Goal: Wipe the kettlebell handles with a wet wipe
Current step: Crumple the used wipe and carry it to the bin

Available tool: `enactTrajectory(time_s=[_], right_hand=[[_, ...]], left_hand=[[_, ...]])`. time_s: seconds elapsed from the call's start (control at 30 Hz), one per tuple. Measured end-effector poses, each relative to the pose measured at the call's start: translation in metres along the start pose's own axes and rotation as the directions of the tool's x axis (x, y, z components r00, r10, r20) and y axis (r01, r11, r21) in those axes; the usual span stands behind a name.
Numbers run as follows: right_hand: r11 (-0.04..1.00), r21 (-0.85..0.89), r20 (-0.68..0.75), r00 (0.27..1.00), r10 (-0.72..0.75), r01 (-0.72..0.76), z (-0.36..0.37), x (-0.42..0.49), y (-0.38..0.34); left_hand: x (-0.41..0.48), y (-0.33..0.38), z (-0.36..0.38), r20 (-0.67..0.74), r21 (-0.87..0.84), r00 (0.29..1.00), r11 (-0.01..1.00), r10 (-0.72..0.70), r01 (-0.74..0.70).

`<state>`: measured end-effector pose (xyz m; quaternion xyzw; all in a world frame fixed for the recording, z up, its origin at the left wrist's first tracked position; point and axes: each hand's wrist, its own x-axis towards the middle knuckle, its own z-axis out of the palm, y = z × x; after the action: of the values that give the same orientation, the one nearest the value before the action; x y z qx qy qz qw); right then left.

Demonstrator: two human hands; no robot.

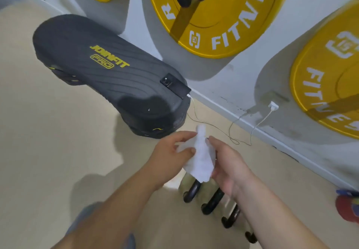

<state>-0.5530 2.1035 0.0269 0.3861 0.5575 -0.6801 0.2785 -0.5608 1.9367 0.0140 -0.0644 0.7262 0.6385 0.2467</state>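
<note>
A crumpled white wet wipe [200,157] hangs between both hands at the middle of the view. My left hand [171,151] pinches its left edge with thumb and fingers. My right hand [229,169] holds its right side. Below the wipe, on the beige floor, stands a row of pale kettlebells with black handles: the nearest handle [191,191] lies right under the wipe's lower tip, a second handle [212,200] and a third handle [231,217] follow to the right, partly hidden by my right forearm. The wipe is above the handles; I cannot tell whether it touches one.
A black padded platform [97,68] with yellow lettering lies to the upper left, with a phone [174,85] on its end, cabled to a wall charger [273,106]. Yellow weight plates [213,15] hang on the grey wall. A red object [347,208] sits at the right edge.
</note>
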Motion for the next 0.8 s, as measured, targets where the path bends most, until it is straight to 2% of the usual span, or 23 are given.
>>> enactTrajectory(time_s=[0.1,0.2,0.27,0.33,0.47,0.57,0.67,0.73,0.8], right_hand=[[0.998,-0.065,0.123,0.992,0.02,-0.012,0.056,-0.068,-0.079],[0.997,-0.073,0.187,0.982,0.002,0.012,0.144,-0.14,-0.142],[0.986,-0.158,0.187,0.982,-0.026,0.056,0.217,-0.187,-0.174],[0.975,-0.2,0.211,0.976,-0.051,0.094,0.286,-0.226,-0.193],[0.953,-0.278,0.334,0.942,-0.018,0.117,0.409,-0.287,-0.203],[0.942,-0.291,0.372,0.927,-0.047,0.164,0.48,-0.305,-0.195],[0.933,-0.334,0.42,0.907,0.02,0.134,0.547,-0.318,-0.189],[0.896,-0.425,0.47,0.878,0.097,0.129,0.588,-0.324,-0.186],[0.861,-0.489,0.506,0.849,0.152,0.137,0.628,-0.329,-0.183]], left_hand=[[-0.046,0.088,-0.048,-0.048,0.039,0.998,0.998,0.041,-0.039],[-0.099,0.175,-0.118,0.003,0.134,0.99,0.981,0.141,-0.141],[-0.135,0.221,-0.172,0.019,0.033,0.984,0.983,0.18,-0.18],[-0.172,0.253,-0.23,-0.052,-0.021,0.986,0.987,0.159,-0.16],[-0.233,0.284,-0.337,-0.254,0.003,0.951,0.983,0.176,-0.181],[-0.264,0.296,-0.408,-0.456,-0.008,0.879,0.987,0.138,-0.159],[-0.287,0.295,-0.46,-0.644,0.045,0.756,0.992,0.119,-0.118],[-0.297,0.292,-0.491,-0.724,0.103,0.669,0.986,0.167,-0.134],[-0.306,0.289,-0.522,-0.769,0.13,0.614,0.984,0.177,-0.12]])
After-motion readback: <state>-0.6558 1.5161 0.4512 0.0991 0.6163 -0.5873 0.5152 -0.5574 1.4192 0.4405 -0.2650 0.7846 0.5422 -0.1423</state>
